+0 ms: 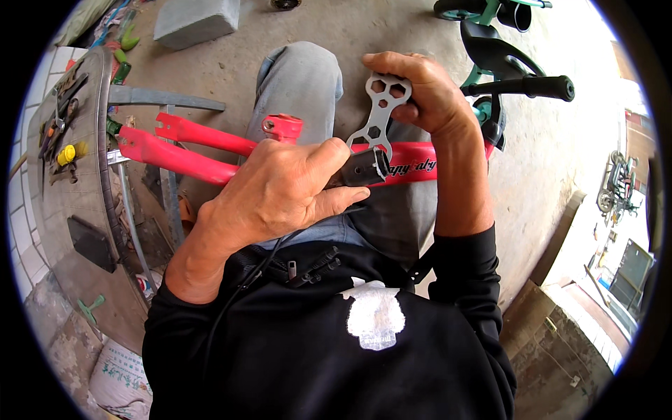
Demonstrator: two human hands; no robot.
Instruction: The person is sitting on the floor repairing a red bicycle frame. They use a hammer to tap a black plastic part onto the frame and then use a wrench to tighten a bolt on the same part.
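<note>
Head view: a black cylindrical part (361, 170) is pinched by the left hand (280, 183), seemingly for steadiness, at the lower end of a flat multi-hole wrench (379, 117) gripped by the right hand (428, 92), while a red frame (187, 161) is apparently supported across the legs (297, 91).

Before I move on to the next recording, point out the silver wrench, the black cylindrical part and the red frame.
Silver wrench (379, 117): head view, on its shank between the holed ends.
Black cylindrical part (365, 165): head view, on its outer side wall.
Red frame (413, 153): head view, on its lettered tube.
</note>
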